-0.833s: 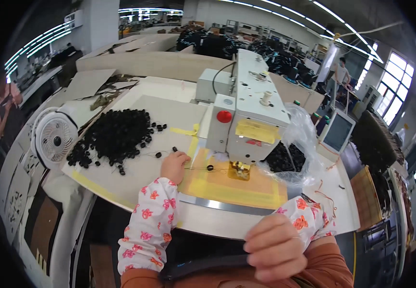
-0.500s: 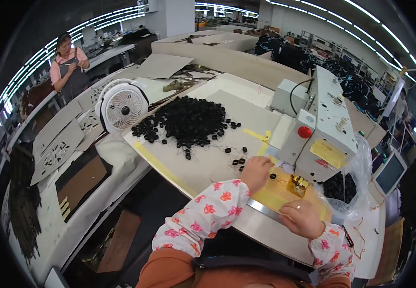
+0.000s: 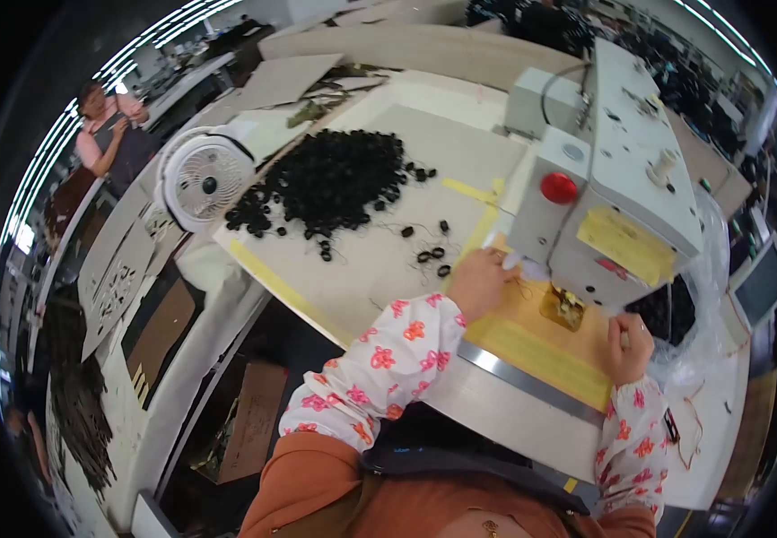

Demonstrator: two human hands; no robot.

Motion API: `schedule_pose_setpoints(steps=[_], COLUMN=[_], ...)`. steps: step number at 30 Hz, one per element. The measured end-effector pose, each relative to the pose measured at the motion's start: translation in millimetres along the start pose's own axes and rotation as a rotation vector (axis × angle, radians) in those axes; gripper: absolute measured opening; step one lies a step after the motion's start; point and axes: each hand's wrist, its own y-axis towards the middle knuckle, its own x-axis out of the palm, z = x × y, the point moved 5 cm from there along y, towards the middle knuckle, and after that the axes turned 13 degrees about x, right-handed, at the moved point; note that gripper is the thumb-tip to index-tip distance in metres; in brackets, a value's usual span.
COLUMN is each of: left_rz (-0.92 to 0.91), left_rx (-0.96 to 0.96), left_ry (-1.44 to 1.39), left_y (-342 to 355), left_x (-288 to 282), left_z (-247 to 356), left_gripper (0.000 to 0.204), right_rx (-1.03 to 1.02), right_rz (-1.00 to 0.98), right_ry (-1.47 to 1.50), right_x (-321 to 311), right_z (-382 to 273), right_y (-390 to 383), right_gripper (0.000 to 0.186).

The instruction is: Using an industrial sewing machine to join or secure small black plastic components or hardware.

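Pale tabletop (image 3: pixel 344 287), white fan (image 3: pixel 207 184), black pieces (image 3: pixel 335 179) (heaped)

Your left head-worn fisheye faces down and forward, near bench (image 3: pixel 353 294) at mid-frame; your sleeves (image 3: pixel 384 368) enter from lower edge.

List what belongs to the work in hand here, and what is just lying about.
Seemingly part of the work:
- left hand and right hand
- white machine
- heap of small black pieces
- loose black pieces

Seemingly just lying about:
- white fan
- grey sheet behind it
- brown board, lower left
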Motion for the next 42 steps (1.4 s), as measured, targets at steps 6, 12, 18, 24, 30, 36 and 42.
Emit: schedule_pose_setpoints(steps=[6,12,18,24,30,36,42], left_rz=[-0.048,0.078,-0.162,-0.143,-0.132,-0.056,-0.080], left_rx=[-0.115,0.028,0.023,-0.005,0.055,-0.050,-0.029], left_ry=[-0.180,-0.284,-0.246,-0.328,-0.347,-0.517,-0.472], left_y=[4,20,20,35,45,17,26], left_x=[-12,-7,17,17,22,11,14], left_z=[-9,36,47,47,48,31,52], left_gripper=[0.023,0.014,0.019,0.018,0.018,0.018,0.018], right_rx=[0.172,0.219,0.347,0.333,0.213,0.097,0.040], right_rz=[0.037,0.089,0.118,-0.016,0.026,-0.006,0.111], right_ry=[0.133,0.137,0.183,-0.170,-0.396,-0.304,-0.237], right_x=[7,-2,-8,2,27,47,7], right_z=[15,30,28,47,52,35,30], right_y=[13,-3,0,27,32,28,13], right_gripper=[0.007,0.007,0.004,0.014,0.020,0.016,0.024])
